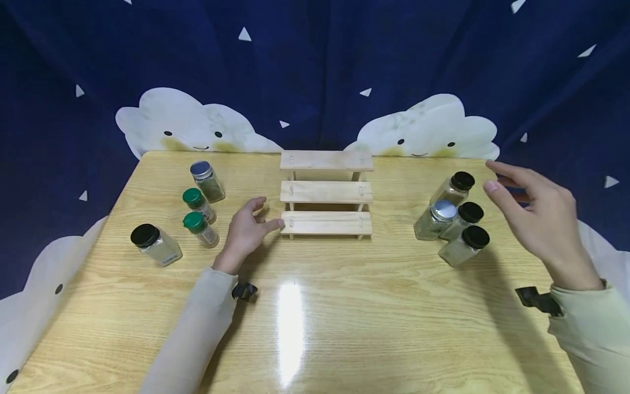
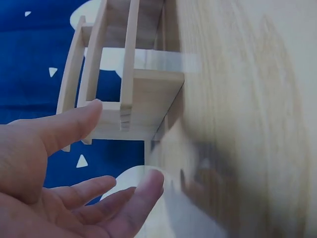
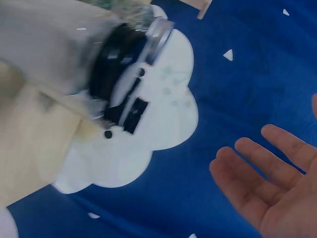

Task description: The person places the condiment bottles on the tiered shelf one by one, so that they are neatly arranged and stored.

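A three-tier wooden shelf rack [image 1: 326, 192] stands at the middle of the table's far side. My left hand [image 1: 248, 230] is just left of it, thumb tip right at the end of the lowest step, fingers loosely bent around nothing. In the left wrist view that thumb overlaps the rack's slats [image 2: 128, 59]. On the right, my right hand [image 1: 543, 219] is raised beside a group of spice jars, its fingers spread and holding nothing. The group has black-capped jars [image 1: 465, 246] and one silver-capped jar [image 1: 435, 220]. The right wrist view shows a blurred black-capped jar [image 3: 59, 44] close by.
Left of my left hand stand two green-capped shakers [image 1: 201, 229], a silver-capped jar [image 1: 208, 181] and a black-capped jar [image 1: 156, 244]. A dark blue curtain [image 1: 315, 65] with cloud shapes hangs behind the wooden table [image 1: 374, 317]. Light glares on the table's front part.
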